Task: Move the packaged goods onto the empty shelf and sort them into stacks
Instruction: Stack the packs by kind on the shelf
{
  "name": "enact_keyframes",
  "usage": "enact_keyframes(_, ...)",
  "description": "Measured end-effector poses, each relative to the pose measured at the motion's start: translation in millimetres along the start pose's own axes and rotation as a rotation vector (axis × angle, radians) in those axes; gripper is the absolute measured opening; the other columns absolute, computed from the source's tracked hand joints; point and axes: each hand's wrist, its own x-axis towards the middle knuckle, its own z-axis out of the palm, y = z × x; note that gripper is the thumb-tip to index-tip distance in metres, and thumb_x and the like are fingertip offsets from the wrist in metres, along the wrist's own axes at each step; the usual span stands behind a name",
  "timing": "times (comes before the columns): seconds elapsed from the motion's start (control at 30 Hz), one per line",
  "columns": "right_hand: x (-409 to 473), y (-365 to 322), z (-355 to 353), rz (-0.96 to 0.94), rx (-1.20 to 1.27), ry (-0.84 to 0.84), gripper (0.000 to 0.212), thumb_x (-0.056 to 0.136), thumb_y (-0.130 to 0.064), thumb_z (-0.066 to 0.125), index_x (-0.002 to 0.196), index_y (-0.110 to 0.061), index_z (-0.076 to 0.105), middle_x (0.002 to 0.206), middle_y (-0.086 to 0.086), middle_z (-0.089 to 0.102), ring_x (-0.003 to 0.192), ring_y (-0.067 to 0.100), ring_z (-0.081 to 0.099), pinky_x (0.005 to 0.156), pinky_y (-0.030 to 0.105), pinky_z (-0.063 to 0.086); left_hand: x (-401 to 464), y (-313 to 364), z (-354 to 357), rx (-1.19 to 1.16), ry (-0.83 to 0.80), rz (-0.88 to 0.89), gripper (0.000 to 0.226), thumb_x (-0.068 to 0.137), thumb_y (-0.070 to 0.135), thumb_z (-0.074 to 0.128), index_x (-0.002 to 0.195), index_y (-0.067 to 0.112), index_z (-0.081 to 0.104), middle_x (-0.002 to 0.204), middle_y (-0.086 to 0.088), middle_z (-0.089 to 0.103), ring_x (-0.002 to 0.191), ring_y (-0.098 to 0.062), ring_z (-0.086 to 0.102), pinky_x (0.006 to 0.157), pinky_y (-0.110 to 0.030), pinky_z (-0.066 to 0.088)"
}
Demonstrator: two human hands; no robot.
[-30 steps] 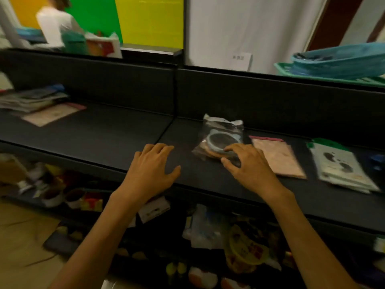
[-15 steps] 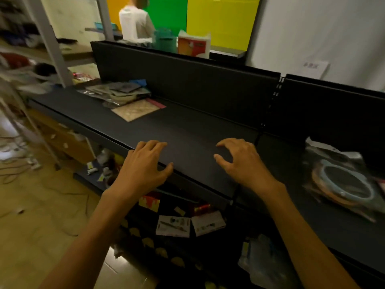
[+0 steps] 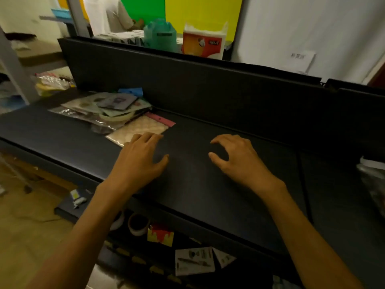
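A loose pile of packaged goods lies on the black shelf at the back left. At the pile's near edge is a flat beige packet with a pink header. My left hand hovers over the shelf, fingers spread, its fingertips at the beige packet's near corner, holding nothing. My right hand is beside it over bare shelf, fingers curled and apart, empty. A clear bag shows at the far right edge, cut off.
A black back panel runs behind the shelf. Lower shelves hold cards, a tape roll and small items. A person in white, a green container and a tissue pack are behind the panel.
My view and both hands have swung left along the shelf, away from the bagged ring item towards the pile. My right hand let go of that bag; my left hand now reaches the beige packet.
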Motion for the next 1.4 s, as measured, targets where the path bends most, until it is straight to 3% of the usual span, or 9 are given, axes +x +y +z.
enact_keyframes(0.17, 25.0, -10.9, 11.8, 0.056, -0.034, -0.009, 0.042, 0.093, -0.046, 0.05, 0.131, -0.028, 0.048, 0.137, -0.008, 0.047, 0.127, 0.01, 0.04, 0.111, 0.031, 0.024, 36.1, -35.5, 2.1, -0.053, 0.037, 0.079, 0.056, 0.086, 0.041, 0.06, 0.136, 0.019, 0.046, 0.137, -0.003, 0.049, 0.124, -0.025, 0.044, 0.097, -0.039, 0.039)
enact_keyframes(0.33, 57.0, -39.6, 31.9, 0.126, -0.05, -0.011, 0.043, 0.092, -0.046, 0.05, 0.131, -0.029, 0.047, 0.138, -0.008, 0.046, 0.128, 0.01, 0.038, 0.112, 0.032, 0.025, 67.1, -82.1, 2.1, -0.075, 0.065, 0.128, 0.057, 0.085, 0.043, 0.059, 0.136, 0.023, 0.043, 0.136, -0.002, 0.048, 0.124, -0.022, 0.043, 0.099, -0.036, 0.036)
enact_keyframes(0.7, 122.2, -137.3, 88.2, 0.346, -0.035, 0.087, 0.04, 0.092, -0.04, 0.053, 0.128, -0.022, 0.053, 0.13, -0.003, 0.054, 0.117, 0.016, 0.048, 0.102, 0.028, 0.027, 126.9, -210.5, -39.7, -0.163, 0.088, 0.226, 0.056, 0.085, 0.045, 0.06, 0.132, 0.017, 0.048, 0.135, -0.01, 0.05, 0.125, -0.028, 0.042, 0.099, -0.041, 0.035)
enact_keyframes(0.87, 137.6, -167.4, 105.4, 0.547, -0.037, 0.091, 0.057, 0.09, -0.051, 0.051, 0.136, -0.02, 0.044, 0.137, 0.002, 0.049, 0.122, 0.02, 0.044, 0.102, 0.032, 0.029, 156.6, -241.4, -32.0, -0.169, -0.005, 0.144, 0.073, 0.082, 0.064, 0.049, 0.135, 0.014, 0.044, 0.137, -0.013, 0.048, 0.125, -0.031, 0.043, 0.102, -0.046, 0.034)
enact_keyframes(1.0, 149.4, -184.0, 122.4, 0.68, -0.088, 0.095, 0.083, 0.078, -0.074, 0.047, 0.138, -0.017, 0.041, 0.135, 0.006, 0.05, 0.12, 0.025, 0.046, 0.098, 0.038, 0.036, 168.3, -243.6, -20.2, -0.161, -0.119, 0.078, 0.091, 0.076, 0.078, 0.044, 0.141, 0.014, 0.034, 0.14, -0.017, 0.043, 0.127, -0.038, 0.039, 0.105, -0.051, 0.03)
enact_keyframes(1.17, 148.5, -189.9, 136.6, 0.731, -0.119, 0.092, 0.106, 0.066, -0.087, 0.044, 0.141, -0.014, 0.035, 0.142, 0.008, 0.043, 0.124, 0.027, 0.042, 0.101, 0.04, 0.034, 176.7, -246.8, -7.4, -0.294, -0.172, 0.061, 0.102, 0.061, 0.088, 0.042, 0.14, 0.023, 0.034, 0.137, -0.01, 0.047, 0.123, -0.034, 0.043, 0.104, -0.053, 0.033)
enact_keyframes(1.27, 141.8, -183.9, 133.3, 0.735, -0.116, 0.114, 0.101, 0.065, -0.087, 0.045, 0.136, -0.016, 0.041, 0.137, 0.007, 0.046, 0.121, 0.026, 0.042, 0.098, 0.037, 0.034, 178.6, -249.0, -7.5, -0.428, -0.196, 0.077, 0.091, 0.064, 0.074, 0.061, 0.138, 0.026, 0.037, 0.136, -0.005, 0.051, 0.121, -0.028, 0.047, 0.104, -0.05, 0.037)
enact_keyframes(1.4, 134.3, -172.8, 127.0, 0.814, -0.081, 0.069, 0.104, 0.065, -0.086, 0.044, 0.139, -0.013, 0.041, 0.144, 0.008, 0.038, 0.128, 0.028, 0.033, 0.105, 0.04, 0.027, 177.7, -251.9, -10.1, -0.547, -0.213, 0.104, 0.089, 0.068, 0.054, 0.075, 0.141, 0.025, 0.035, 0.14, -0.004, 0.048, 0.124, -0.024, 0.047, 0.106, -0.046, 0.037)
